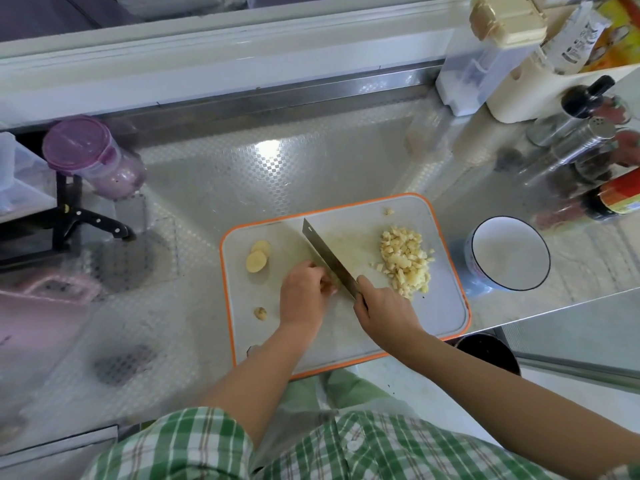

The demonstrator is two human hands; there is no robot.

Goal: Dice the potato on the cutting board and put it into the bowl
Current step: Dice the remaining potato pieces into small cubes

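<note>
1. Cutting: right grip (384, 311) wraps the knife (329, 259) handle; blade runs near-right to far-left across the cutting board (446, 306).
2. Left grip (304, 292) curls onto a mostly hidden potato piece (331, 289), just left of the blade.
3. Slices (258, 258) wait left; diced pile (407, 263) right, bowl (509, 254) further right, nearer right grip.

Grn/wht plaid shirt (363, 445), short slvs (194, 441)

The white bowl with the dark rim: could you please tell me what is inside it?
The white dark-rimmed bowl shows only its bare white inside, no potato dice; nothing covers it.
</note>
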